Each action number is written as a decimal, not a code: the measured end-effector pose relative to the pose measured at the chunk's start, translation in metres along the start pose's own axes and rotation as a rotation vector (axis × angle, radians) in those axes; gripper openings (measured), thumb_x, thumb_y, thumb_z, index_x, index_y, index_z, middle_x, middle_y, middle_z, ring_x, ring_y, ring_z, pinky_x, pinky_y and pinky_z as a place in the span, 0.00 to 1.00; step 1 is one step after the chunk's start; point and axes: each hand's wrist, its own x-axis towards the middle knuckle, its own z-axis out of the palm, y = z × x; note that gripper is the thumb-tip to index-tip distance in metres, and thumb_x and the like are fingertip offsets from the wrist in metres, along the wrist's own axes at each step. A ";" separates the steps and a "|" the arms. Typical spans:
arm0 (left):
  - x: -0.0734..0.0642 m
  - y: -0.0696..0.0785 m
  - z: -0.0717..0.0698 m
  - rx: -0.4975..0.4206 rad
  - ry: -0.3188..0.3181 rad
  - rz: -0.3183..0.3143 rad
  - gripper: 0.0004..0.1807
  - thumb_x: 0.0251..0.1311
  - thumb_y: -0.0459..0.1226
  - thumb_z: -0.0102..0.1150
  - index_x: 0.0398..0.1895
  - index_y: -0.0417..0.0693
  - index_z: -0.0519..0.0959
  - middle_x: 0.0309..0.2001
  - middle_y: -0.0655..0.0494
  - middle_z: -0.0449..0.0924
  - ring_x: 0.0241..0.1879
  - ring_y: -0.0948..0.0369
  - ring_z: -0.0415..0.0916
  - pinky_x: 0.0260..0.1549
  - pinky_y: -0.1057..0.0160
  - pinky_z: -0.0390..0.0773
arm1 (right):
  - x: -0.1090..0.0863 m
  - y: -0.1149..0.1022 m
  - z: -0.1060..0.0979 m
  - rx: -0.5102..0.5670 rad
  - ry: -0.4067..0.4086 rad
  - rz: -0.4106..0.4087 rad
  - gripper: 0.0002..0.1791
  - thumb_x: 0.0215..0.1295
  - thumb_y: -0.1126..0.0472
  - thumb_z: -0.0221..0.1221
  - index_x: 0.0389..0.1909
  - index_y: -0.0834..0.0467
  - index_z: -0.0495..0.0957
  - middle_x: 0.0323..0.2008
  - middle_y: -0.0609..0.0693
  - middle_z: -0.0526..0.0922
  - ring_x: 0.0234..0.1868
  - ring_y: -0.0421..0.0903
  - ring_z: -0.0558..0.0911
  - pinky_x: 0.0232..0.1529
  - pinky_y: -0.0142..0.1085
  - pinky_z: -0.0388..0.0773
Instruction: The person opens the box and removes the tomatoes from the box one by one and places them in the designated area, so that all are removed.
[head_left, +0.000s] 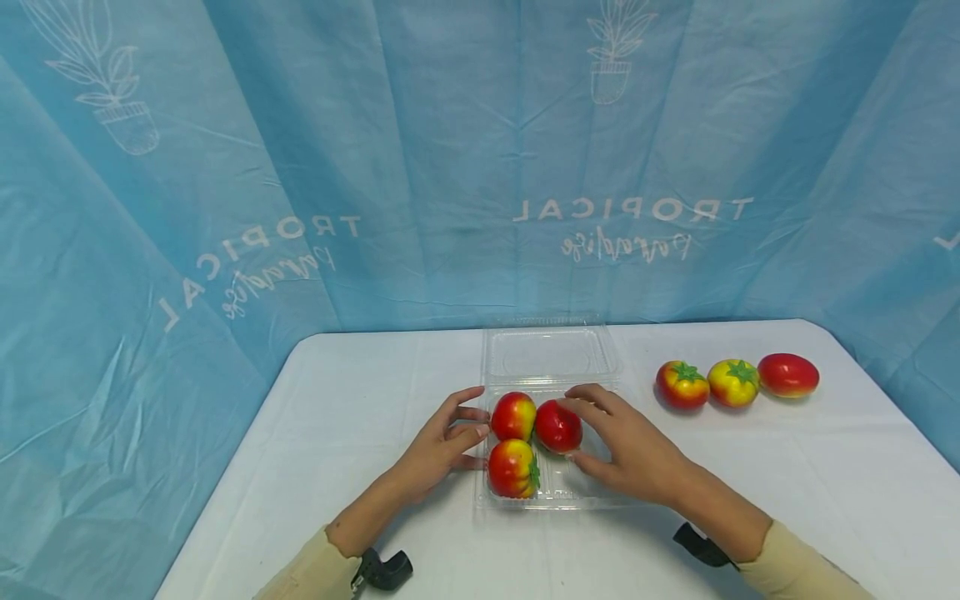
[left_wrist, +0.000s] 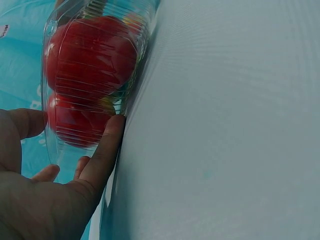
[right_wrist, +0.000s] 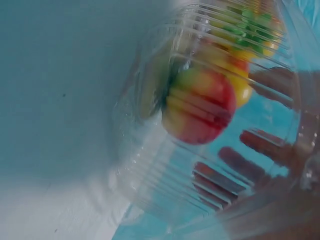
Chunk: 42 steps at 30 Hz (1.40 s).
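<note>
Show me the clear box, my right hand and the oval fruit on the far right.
Clear box [head_left: 564, 480]: head view, on its bare floor.
Right hand [head_left: 632, 443]: head view, on its back.
Oval fruit [head_left: 787, 375]: head view, on its red side.

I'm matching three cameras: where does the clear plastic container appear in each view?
Head: the clear plastic container lies open, below centre, slightly right.
Left wrist: upper left, seen side-on.
Right wrist: from centre to right edge, blurred.
Shared landmark: red-and-yellow fruits inside it.
</note>
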 end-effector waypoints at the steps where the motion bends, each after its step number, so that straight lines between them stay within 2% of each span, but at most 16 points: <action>1: 0.000 0.000 0.000 0.000 0.000 0.001 0.39 0.76 0.43 0.62 0.84 0.59 0.56 0.68 0.43 0.69 0.65 0.45 0.76 0.50 0.51 0.89 | 0.001 0.000 0.001 -0.003 -0.003 0.000 0.46 0.50 0.53 0.83 0.71 0.50 0.75 0.69 0.48 0.75 0.67 0.49 0.78 0.58 0.46 0.86; 13: 0.001 -0.001 0.000 -0.001 -0.002 0.001 0.39 0.76 0.43 0.62 0.84 0.59 0.56 0.67 0.43 0.68 0.65 0.45 0.76 0.50 0.51 0.89 | 0.009 -0.004 0.009 -0.023 -0.051 0.003 0.46 0.52 0.52 0.82 0.73 0.47 0.74 0.71 0.48 0.75 0.69 0.51 0.76 0.63 0.49 0.83; 22: 0.001 -0.001 0.001 -0.001 0.000 -0.002 0.38 0.76 0.43 0.62 0.84 0.60 0.57 0.67 0.43 0.69 0.65 0.46 0.76 0.50 0.51 0.89 | 0.015 -0.005 0.015 -0.036 -0.079 0.028 0.44 0.53 0.53 0.82 0.72 0.47 0.75 0.71 0.49 0.75 0.67 0.52 0.78 0.61 0.48 0.84; 42: 0.001 0.000 0.000 -0.006 -0.006 0.004 0.38 0.76 0.42 0.62 0.84 0.59 0.56 0.68 0.43 0.68 0.65 0.45 0.76 0.50 0.50 0.89 | 0.016 -0.006 0.018 -0.039 -0.078 0.019 0.43 0.51 0.56 0.83 0.70 0.47 0.76 0.71 0.50 0.75 0.67 0.53 0.80 0.60 0.49 0.85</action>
